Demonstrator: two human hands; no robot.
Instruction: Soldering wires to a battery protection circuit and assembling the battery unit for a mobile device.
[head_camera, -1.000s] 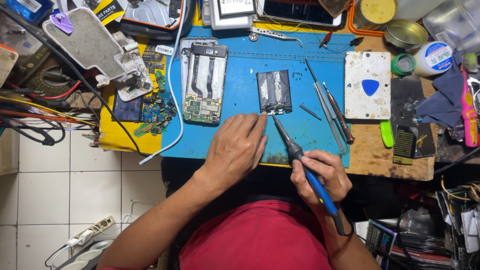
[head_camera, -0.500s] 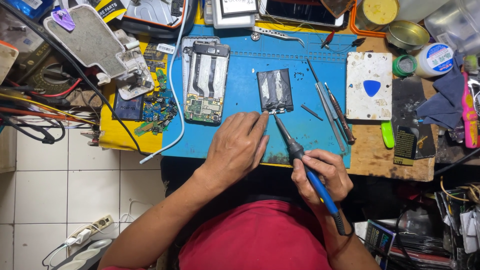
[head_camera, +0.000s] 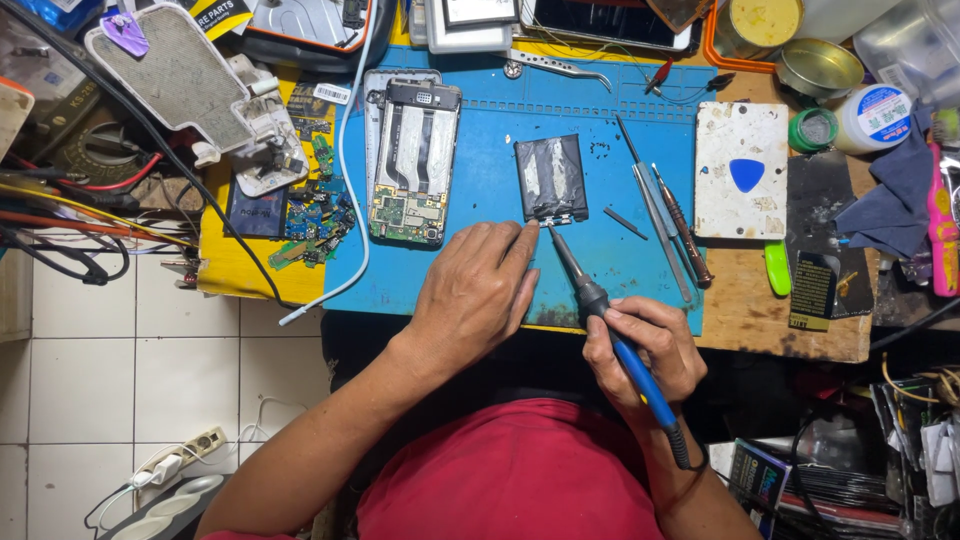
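My right hand (head_camera: 645, 345) grips a blue-handled soldering iron (head_camera: 600, 315) whose tip points up at the lower edge of a dark phone battery (head_camera: 550, 178) lying on the blue work mat (head_camera: 480, 250). My left hand (head_camera: 475, 290) rests palm down on the mat, its fingertips touching the battery's lower left corner. An opened phone (head_camera: 410, 160) with its circuit board exposed lies to the left of the battery.
Thin screwdrivers and tweezers (head_camera: 665, 220) lie right of the battery. A white pad with a blue pick (head_camera: 742, 170) sits beyond them. Loose circuit boards (head_camera: 315, 215), cables (head_camera: 80, 200), tins (head_camera: 815, 65) and a white bottle (head_camera: 875, 115) crowd the bench edges.
The hands and the soldering iron have kept their places at the battery's lower edge; only slight shifts show.
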